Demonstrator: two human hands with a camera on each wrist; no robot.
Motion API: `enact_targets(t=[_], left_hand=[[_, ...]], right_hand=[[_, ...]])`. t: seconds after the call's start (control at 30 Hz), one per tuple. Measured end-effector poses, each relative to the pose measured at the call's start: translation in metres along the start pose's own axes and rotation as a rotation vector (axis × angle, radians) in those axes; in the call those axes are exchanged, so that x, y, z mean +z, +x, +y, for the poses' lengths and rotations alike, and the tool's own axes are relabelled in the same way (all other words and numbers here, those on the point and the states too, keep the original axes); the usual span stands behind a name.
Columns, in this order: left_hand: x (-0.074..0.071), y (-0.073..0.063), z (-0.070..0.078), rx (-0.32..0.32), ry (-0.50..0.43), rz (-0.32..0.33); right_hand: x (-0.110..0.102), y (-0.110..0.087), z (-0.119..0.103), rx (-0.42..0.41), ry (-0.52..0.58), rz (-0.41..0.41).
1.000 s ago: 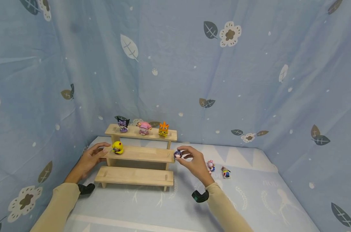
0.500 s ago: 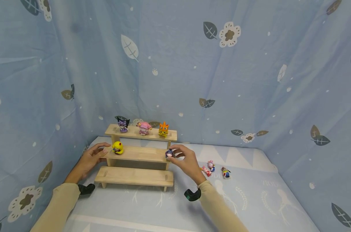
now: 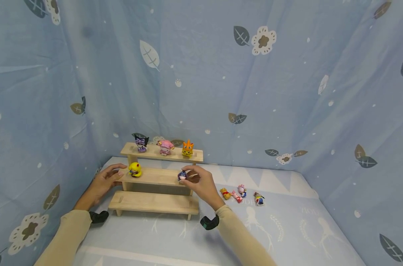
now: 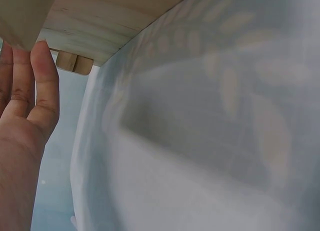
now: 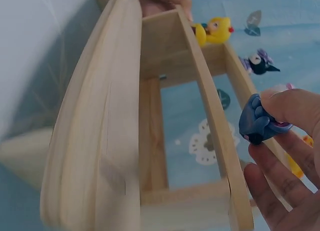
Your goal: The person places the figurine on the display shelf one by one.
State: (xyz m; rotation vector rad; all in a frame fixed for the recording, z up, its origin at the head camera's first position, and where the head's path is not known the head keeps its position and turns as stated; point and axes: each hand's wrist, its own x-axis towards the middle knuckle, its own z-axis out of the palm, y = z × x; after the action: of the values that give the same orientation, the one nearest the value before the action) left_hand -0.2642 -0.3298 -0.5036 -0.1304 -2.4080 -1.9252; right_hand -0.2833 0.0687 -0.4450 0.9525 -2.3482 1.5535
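A three-tier wooden display stand (image 3: 153, 202) stands on the cloth-covered surface. My left hand (image 3: 105, 180) holds the left end of its middle tier. In the left wrist view its fingertips (image 4: 44, 58) meet the wood; the thumb is hidden there. My right hand (image 3: 201, 183) pinches a small dark blue figurine (image 3: 182, 175) between thumb and fingers, over the right part of the middle tier. The right wrist view shows the blue figurine (image 5: 260, 120) close up; contact with the board cannot be told. A yellow figurine (image 3: 135, 170) sits at the middle tier's left end.
On the top tier stand a black-and-purple figurine (image 3: 141, 143), a pink one (image 3: 165, 146) and an orange-yellow one (image 3: 188, 148). Several figurines, including an orange-brown one (image 3: 225, 193) and a multicoloured one (image 3: 259, 199), lie right of the stand. Patterned blue cloth (image 3: 201, 74) hangs behind.
My right hand has moved left with the blue figurine, from the stand's right end to over the middle tier, uncovering figurines lying on the cloth. My left hand has stayed put.
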Motion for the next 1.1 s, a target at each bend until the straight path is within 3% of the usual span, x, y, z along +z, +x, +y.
enact_targets(t=[0.57,1.1], left_hand=[[-0.001,0.001,0.000,-0.004,-0.001,-0.007],[-0.001,0.000,0.001,-0.012,-0.004,-0.009]], right_hand=[[0.045,0.023,-0.012,-0.043,0.044,-0.009],[0.071,0.039,-0.011,0.010,0.010,-0.011]])
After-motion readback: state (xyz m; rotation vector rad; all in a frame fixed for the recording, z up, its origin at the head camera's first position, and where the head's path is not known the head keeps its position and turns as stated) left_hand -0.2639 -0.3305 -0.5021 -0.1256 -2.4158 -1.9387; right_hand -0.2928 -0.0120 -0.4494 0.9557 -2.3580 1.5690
